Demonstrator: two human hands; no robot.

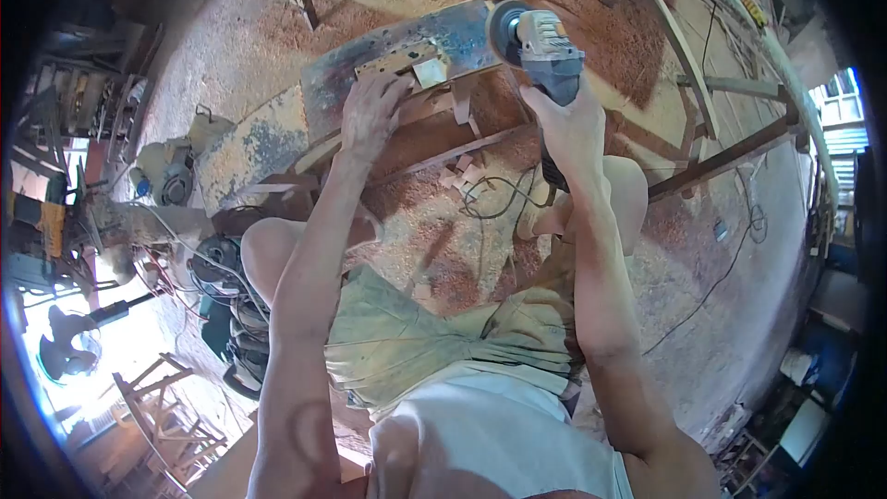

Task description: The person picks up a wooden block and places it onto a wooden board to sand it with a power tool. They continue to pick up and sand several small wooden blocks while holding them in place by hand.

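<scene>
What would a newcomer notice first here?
The grey and white grinder, its round dark disc at the right end of the long paint-stained board, held in the right hand. Then the small pale block atop that board, beside the left hand. Reddish-brown shavings lie beyond.

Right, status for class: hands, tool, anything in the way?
Left hand at wooden strip on stained board. Right hand gripping grinder. Disc at board's right end, contact unclear. Possible obstacle: pale piece near left hand.

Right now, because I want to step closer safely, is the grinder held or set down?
Held: the right hand grips the grinder, its disc by the board. Whether it is running, I cannot tell.
</scene>
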